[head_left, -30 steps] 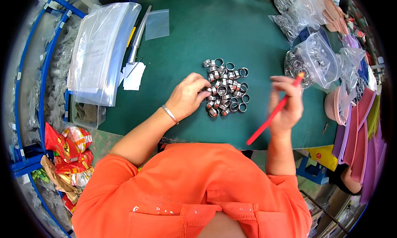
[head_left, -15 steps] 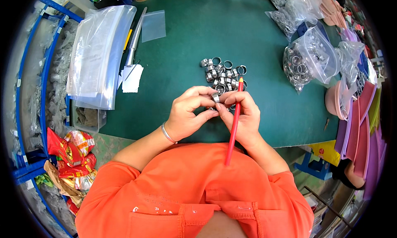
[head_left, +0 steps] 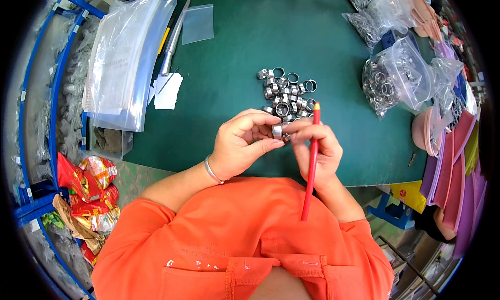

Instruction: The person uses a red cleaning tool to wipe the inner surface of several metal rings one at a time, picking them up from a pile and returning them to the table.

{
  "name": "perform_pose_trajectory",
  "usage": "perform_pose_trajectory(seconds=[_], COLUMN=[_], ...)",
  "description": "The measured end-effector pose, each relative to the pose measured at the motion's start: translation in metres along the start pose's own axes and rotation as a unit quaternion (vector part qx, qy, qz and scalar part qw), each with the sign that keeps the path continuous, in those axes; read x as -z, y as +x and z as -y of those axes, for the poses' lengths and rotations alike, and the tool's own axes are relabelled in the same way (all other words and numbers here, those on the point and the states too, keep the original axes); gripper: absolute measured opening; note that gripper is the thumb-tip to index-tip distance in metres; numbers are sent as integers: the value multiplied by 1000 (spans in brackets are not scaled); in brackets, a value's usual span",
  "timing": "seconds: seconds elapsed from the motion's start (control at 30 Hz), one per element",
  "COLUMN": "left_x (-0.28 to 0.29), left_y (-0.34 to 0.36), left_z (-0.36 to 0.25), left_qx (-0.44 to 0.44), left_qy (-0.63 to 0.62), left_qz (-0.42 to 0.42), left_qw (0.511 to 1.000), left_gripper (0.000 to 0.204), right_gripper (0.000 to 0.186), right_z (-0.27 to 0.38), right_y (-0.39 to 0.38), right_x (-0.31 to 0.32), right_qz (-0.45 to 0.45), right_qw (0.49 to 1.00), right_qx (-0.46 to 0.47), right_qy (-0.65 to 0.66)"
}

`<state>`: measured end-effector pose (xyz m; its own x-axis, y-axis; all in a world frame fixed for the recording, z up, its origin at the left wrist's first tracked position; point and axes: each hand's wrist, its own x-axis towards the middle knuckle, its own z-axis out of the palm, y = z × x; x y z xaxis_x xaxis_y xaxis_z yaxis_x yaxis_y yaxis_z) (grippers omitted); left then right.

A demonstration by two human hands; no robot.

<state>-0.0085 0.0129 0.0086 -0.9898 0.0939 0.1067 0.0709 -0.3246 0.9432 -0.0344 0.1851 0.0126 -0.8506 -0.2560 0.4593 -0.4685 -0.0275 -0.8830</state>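
I have both hands raised just above the near edge of the green worktop (head_left: pixel 333 154), meeting over one small metal ring (head_left: pixel 277 131). My left hand (head_left: pixel 240 145) pinches that ring between thumb and fingertips, so its grip is narrow and closed on the piece. My right hand (head_left: pixel 316 150) comes in from the other side, fingertips touching the same ring, while a red pencil (head_left: pixel 311 162) is tucked along its fingers; that grip is closed as well, holding the pencil and steadying the ring.

The relation that matters: the ring sits between the two hands, just left of the pencil tip. The pencil's long axis runs nearly straight up and down in the view, its yellow-tinted tip pointing away from me toward the pile of metal rings (head_left: pixel 286 91), its tail pointing back toward my orange shirt (head_left: pixel 245 237). The tip stands beside the ring rather than on it (I cannot tell whether it touches). The left hand carries the ring; the right is the nearer one to the pencil tip.

The pile lies on the worktop just beyond my fingers, close but apart from the held ring. Farther right sits a clear bag of rings (head_left: pixel 396 81), and to the left a stack of clear plastic bags (head_left: pixel 122 60).
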Motion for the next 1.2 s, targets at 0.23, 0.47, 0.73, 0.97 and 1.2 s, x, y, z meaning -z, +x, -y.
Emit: perform_pose_trajectory(seconds=[0.23, 0.47, 0.73, 0.97, 1.2], left_x=[-2, -1, 0, 1, -1], left_y=[-2, 2, 3, 2, 1], left_z=[-3, -4, -4, -7, -6], left_qx=[5, -34, -68, -92, -72], left_qy=[34, 118, 164, 221, 210], left_qz=[-14, 6, 10, 4, -16], left_qw=[999, 992, 984, 971, 975], left_gripper=[36, 36, 36, 34, 34], right_gripper=[16, 12, 14, 15, 20], right_z=[19, 13, 11, 11, 7], right_y=[0, -5, -3, -4, -5], right_x=[5, 4, 0, -2, -5], right_qz=[-39, 0, -16, 3, -34], right_qw=[983, 988, 990, 990, 991], right_qx=[93, 131, 117, 110, 116], right_qy=[-155, -84, -83, -89, -51])
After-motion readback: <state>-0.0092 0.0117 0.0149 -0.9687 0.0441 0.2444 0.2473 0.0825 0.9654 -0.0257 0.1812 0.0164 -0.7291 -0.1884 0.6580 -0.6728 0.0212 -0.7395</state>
